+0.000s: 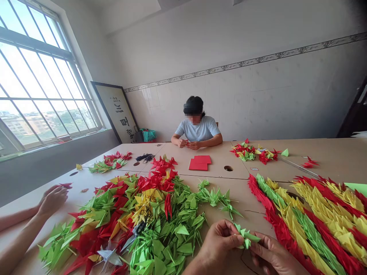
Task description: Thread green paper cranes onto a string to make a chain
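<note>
Tan tabletop (229,184), gap between pile (169,235) and garlands (314,229), left grip (218,240) and right grip (272,252) pinching green folded paper (246,236)

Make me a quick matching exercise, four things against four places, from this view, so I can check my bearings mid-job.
Things
1. green folded paper
2. red sheets
3. framed panel
4. whitish folded paper

Places
A. leaning beside the window
B. in the colourful heap
C. between the left hand and right hand
D. flat on the table, before the seated person

Pairs: 1-C, 2-D, 3-A, 4-B
</note>
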The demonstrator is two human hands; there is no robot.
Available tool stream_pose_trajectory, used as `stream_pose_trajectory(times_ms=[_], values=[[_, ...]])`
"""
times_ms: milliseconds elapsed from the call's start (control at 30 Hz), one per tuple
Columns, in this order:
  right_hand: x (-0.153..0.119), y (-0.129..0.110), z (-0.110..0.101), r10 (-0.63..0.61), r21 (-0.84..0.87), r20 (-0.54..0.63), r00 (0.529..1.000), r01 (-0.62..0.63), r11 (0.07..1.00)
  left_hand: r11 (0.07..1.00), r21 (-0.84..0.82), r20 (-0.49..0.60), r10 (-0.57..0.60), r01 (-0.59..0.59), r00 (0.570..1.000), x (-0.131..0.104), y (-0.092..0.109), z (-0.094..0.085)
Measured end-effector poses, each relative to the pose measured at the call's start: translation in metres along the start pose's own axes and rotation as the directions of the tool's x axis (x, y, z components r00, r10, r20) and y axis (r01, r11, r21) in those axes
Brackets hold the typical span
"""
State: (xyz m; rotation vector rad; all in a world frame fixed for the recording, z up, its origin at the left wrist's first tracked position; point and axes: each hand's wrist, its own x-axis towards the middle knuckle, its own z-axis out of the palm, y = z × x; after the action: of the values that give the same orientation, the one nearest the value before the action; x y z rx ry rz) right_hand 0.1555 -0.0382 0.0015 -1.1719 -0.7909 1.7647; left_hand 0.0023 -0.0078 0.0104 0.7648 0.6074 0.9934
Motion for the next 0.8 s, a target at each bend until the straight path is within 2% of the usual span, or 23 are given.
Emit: stream_pose_trajectory(times_ms=[167,400,667,800], values=[[-0.003,0.000,0.002,-0.013,-0.053,0.009,1.000,0.013,0.998,0.998,0.063,0.047,0.008,-0.011,0.999,-0.003,0.003,0.002],[-0.001,0.003,0.003,-0.036,-0.088,-0.021,0.999,0.034,0.996,0.969,0.243,0.098,0.010,-0.034,0.995,0.000,-0.008,-0.001],[-0.003,-0.002,0.006,-0.051,-0.082,0.044,0.998,0.055,0.995,0.996,0.093,0.079,0.000,-0.008,0.997,-0.002,-0.005,0.003],[-0.009,-0.008,0.010,-0.033,-0.089,0.025,0.999,0.036,0.995,0.999,0.036,0.120,-0.012,0.008,0.993,-0.003,-0.004,0.004]])
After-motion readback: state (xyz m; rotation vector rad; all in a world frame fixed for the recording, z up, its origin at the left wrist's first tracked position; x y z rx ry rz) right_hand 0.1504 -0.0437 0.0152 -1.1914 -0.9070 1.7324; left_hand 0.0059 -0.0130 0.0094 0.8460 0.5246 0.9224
